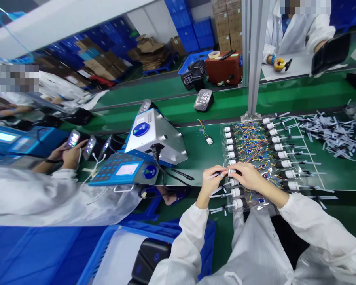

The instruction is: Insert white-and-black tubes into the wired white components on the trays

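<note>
Green bench (201, 158) of an assembly line, seen from above; shelves of blue crates and cardboard boxes behind. At its near edge a small white cylindrical part (231, 171) sits between both hands, at the front of a clear plastic tray (243, 118) filled with rows of like parts and thin coloured wires. Left hand (212, 183): thumb and forefinger pinched on a thin white strip at the part's left end. Right hand (249, 176): fingers curled and pressed together over the part's right end; exact grip hidden by the knuckles.

Judged step: working on one part of the row, the strip being fitted or pulled at its end. The next move would call for a steady pinch and care not to snag the neighbouring wires.

Further out: a heap of loose white strips (329, 132) right of the tray; a grey-and-blue test machine (148, 146) to the left, where a co-worker's hand (69, 154) holds a small lit device. Another person in white sits across the line.
</note>
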The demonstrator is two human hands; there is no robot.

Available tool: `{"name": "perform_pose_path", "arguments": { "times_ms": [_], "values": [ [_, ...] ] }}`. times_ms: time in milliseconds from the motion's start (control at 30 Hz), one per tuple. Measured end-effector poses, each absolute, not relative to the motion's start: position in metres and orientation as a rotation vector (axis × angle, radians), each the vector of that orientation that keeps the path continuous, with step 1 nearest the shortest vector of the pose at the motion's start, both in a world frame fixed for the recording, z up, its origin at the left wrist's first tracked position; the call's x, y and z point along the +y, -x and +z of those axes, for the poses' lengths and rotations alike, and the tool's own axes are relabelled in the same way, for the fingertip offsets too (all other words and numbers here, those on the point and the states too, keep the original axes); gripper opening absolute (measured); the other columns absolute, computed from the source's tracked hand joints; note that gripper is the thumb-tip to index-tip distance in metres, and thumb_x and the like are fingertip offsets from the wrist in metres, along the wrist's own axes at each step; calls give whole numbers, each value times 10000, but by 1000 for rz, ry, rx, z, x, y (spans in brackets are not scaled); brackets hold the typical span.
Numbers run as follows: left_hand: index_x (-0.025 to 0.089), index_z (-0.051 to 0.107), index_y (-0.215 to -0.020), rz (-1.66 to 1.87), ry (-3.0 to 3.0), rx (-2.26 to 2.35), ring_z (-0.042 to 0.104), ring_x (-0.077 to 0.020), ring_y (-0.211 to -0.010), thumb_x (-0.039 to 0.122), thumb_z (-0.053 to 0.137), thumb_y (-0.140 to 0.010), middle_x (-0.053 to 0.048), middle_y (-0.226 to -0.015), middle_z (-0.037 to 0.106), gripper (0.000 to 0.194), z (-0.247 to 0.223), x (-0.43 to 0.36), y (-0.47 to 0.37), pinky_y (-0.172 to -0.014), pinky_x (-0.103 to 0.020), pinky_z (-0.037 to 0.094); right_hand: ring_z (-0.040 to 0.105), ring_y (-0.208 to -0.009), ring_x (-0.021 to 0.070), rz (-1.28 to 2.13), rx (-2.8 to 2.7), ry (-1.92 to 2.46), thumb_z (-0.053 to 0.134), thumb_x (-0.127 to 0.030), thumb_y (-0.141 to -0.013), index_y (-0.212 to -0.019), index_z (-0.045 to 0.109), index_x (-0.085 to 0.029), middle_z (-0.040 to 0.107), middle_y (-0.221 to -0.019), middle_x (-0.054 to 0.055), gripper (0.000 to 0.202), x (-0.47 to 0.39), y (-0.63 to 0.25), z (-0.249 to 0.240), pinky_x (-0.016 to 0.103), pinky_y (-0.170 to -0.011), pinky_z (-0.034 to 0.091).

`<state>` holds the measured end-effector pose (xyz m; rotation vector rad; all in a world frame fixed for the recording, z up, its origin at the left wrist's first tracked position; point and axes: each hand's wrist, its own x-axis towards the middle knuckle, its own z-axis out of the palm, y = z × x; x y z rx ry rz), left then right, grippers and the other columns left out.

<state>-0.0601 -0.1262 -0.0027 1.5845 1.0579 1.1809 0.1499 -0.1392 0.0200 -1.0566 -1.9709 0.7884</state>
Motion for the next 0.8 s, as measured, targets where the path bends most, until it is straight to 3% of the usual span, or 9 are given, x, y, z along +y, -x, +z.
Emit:
{"name": "perform_pose_path", "arguments": {
  "times_ms": [133, 467, 633, 800],
  "values": [
    [193, 829, -976, 1169, -1650, 1057, 733, -209, -832, 350, 865, -790, -112, -911, 793, 246, 1, -124, 68, -818, -336, 582, 732, -1043, 226, 804, -1966, 1056, 648, -303, -1001, -1228, 745, -218, 779, -1133, 97, 261, -140, -151, 22, 374, -955, 563],
    [203, 817, -815, 1232, -1637, 1009, 733, -225, -786, 336, 834, -828, -103, -818, 789, 134, -2, -124, 64, -770, -368, 585, 735, -1046, 222, 837, -1944, 1038, 652, -317, -999, -1204, 750, -209, 781, -1122, 94, 253, -140, -153, 21, 361, -957, 563],
    [208, 821, -879, 1289, -1675, 911, 736, -212, -811, 226, 804, -861, -92, -852, 790, 31, -4, -125, 63, -776, -358, 581, 735, -1039, 217, 840, -1939, 992, 658, -307, -998, -1211, 752, -203, 784, -1123, 85, 255, -139, -153, 19, 357, -954, 565],
    [203, 821, -910, 1339, -1744, 803, 730, -204, -808, 173, 784, -872, -89, -847, 786, 61, -12, -123, 66, -754, -341, 579, 741, -1030, 232, 803, -1962, 981, 667, -288, -989, -1203, 759, -216, 789, -1117, 85, 244, -137, -150, 15, 371, -947, 570]
  ]
}}
